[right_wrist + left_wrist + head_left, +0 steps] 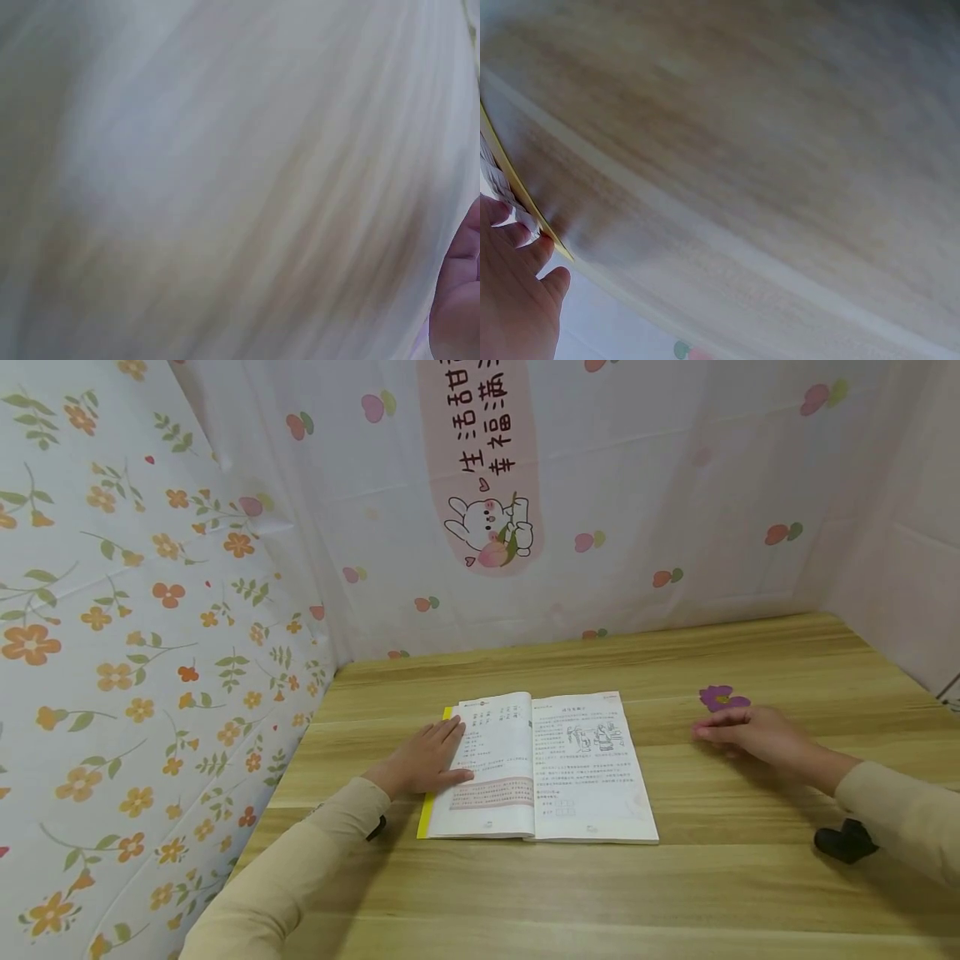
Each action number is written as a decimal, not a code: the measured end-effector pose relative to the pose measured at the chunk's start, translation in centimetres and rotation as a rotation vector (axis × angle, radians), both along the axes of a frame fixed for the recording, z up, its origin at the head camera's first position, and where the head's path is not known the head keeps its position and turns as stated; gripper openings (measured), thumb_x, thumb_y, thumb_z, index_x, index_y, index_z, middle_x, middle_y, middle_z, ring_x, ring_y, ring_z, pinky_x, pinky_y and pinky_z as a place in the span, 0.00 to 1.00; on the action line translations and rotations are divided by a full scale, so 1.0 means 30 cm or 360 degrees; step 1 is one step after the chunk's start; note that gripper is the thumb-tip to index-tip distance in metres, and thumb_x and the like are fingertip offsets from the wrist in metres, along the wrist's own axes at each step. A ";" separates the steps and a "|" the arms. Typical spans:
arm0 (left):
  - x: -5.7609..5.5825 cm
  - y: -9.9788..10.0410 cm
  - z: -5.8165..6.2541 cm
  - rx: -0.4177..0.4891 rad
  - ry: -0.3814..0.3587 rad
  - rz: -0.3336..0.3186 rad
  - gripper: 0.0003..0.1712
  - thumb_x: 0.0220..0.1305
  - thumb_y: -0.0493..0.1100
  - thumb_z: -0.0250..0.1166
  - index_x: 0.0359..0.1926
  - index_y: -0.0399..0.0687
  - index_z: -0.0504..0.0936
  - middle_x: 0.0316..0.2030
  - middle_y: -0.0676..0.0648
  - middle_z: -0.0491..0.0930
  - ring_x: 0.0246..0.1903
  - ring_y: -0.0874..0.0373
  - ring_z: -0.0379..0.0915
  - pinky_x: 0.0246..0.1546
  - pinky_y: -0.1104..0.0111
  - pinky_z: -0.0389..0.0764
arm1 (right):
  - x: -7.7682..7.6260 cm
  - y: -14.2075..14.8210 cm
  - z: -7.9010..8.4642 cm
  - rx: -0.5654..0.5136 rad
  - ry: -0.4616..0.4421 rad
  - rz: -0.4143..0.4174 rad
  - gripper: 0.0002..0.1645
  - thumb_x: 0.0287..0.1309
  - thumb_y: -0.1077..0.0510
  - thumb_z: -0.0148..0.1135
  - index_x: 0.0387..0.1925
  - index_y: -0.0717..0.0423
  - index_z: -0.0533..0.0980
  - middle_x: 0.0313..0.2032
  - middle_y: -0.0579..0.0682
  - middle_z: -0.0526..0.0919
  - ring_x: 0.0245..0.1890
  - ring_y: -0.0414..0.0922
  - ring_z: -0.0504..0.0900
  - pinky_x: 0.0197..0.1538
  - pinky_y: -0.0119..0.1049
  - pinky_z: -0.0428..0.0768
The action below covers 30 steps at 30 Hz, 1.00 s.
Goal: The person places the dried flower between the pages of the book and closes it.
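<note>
An open book (592,777) with printed pages and a yellow cover edge lies on the wooden table. My left hand (427,760) rests flat on its left page, fingers spread near the outer edge. In the left wrist view the fingers of the left hand (525,277) lie along the book's yellow edge (517,187). To the right of the book, my right hand (757,735) has loosely bent fingers. Just beyond them is a purple flower-shaped piece (723,697) with a yellow middle, partly hidden by the hand. Only part of the right hand (457,300) shows in the right wrist view.
The wooden table (585,893) stretches around the book. A patterned cloth (637,485) hangs behind it, and a floral cloth (150,652) hangs at the left. A black device (846,842) shows beneath the right sleeve.
</note>
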<state>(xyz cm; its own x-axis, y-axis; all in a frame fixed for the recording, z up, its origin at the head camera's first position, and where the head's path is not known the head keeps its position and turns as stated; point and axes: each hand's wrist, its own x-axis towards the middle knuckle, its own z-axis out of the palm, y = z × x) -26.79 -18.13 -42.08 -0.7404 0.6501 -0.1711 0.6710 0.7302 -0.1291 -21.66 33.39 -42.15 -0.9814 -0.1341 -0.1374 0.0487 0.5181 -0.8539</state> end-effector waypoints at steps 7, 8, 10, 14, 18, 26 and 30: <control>0.001 -0.004 -0.001 0.0030 0.0004 -0.0004 0.53 0.68 0.72 0.45 0.74 0.34 0.50 0.74 0.37 0.49 0.72 0.45 0.46 0.70 0.55 0.51 | -0.033 -0.116 0.035 -0.0265 -0.0136 0.0074 0.31 0.58 0.46 0.68 0.54 0.64 0.77 0.44 0.43 0.85 0.39 0.38 0.79 0.40 0.36 0.80; 0.001 -0.004 -0.002 0.0024 0.0004 -0.0002 0.53 0.68 0.72 0.44 0.75 0.34 0.49 0.74 0.37 0.48 0.72 0.45 0.46 0.70 0.56 0.50 | -0.037 -0.134 0.040 -0.0281 -0.0156 0.0085 0.32 0.57 0.45 0.69 0.55 0.64 0.77 0.45 0.43 0.85 0.41 0.39 0.80 0.42 0.36 0.80; 0.000 -0.006 -0.005 0.0020 0.0005 -0.0004 0.53 0.68 0.73 0.44 0.75 0.34 0.49 0.74 0.37 0.48 0.72 0.45 0.45 0.70 0.56 0.50 | -0.046 -0.169 0.048 -0.0290 -0.0195 0.0099 0.35 0.57 0.43 0.69 0.57 0.63 0.75 0.48 0.45 0.84 0.46 0.40 0.81 0.46 0.37 0.79; -0.001 -0.007 -0.005 0.0034 -0.0005 -0.0008 0.53 0.68 0.72 0.44 0.75 0.34 0.49 0.74 0.37 0.48 0.72 0.45 0.45 0.70 0.56 0.50 | -0.063 -0.242 0.062 -0.0311 -0.0230 0.0113 0.37 0.54 0.41 0.70 0.58 0.61 0.75 0.52 0.47 0.82 0.50 0.44 0.80 0.51 0.39 0.77; 0.000 -0.004 0.002 0.0025 -0.0024 0.0009 0.53 0.68 0.73 0.43 0.75 0.35 0.48 0.74 0.38 0.47 0.72 0.45 0.45 0.70 0.56 0.49 | -0.081 -0.317 0.074 -0.0363 -0.0224 0.0134 0.33 0.53 0.44 0.71 0.55 0.60 0.77 0.48 0.46 0.83 0.44 0.43 0.79 0.46 0.37 0.78; -0.007 -0.005 -0.002 -0.0001 -0.0037 0.0009 0.53 0.68 0.73 0.42 0.75 0.35 0.47 0.75 0.38 0.45 0.73 0.45 0.43 0.70 0.56 0.49 | -0.115 -0.478 0.088 -0.0466 -0.0255 0.0199 0.22 0.56 0.54 0.71 0.48 0.62 0.79 0.39 0.48 0.85 0.34 0.45 0.78 0.38 0.36 0.79; -0.005 -0.007 0.000 0.0003 -0.0042 0.0006 0.53 0.68 0.73 0.42 0.75 0.35 0.46 0.75 0.38 0.45 0.73 0.45 0.43 0.70 0.56 0.49 | -0.118 -0.547 0.084 -0.0433 -0.0259 0.0229 0.18 0.55 0.56 0.71 0.45 0.62 0.81 0.36 0.49 0.86 0.34 0.45 0.81 0.37 0.37 0.80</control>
